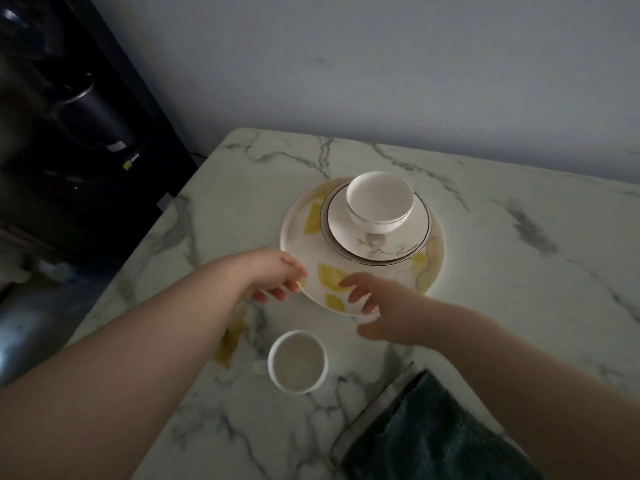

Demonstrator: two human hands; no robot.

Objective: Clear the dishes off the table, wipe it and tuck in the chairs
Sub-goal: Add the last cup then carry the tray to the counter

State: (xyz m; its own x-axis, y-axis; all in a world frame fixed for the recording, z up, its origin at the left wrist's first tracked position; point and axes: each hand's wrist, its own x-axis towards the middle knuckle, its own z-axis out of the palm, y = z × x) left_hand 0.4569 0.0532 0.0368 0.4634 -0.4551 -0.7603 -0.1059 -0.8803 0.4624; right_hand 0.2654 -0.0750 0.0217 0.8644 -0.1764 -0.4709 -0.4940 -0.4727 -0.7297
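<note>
A large plate with yellow leaf prints [429, 271] lies on the marble table [519, 306]. Stacked on it are a smaller white plate [341, 223] and, on top, a white bowl [380, 202]. My left hand [273, 271] pinches the large plate's near-left rim, thumb on top and fingers under. At the near rim my right hand [377, 306] has its fingers spread over the plate and its thumb below the edge, not clamped. A white mug [298, 362] stands closer to me, between my forearms.
A folded dark green cloth [433, 438] lies at the table's near right. A yellowish smear [230, 341] marks the tabletop left of the mug. A dark shelf with pots [79, 109] stands beyond the table's left edge. A grey wall runs behind.
</note>
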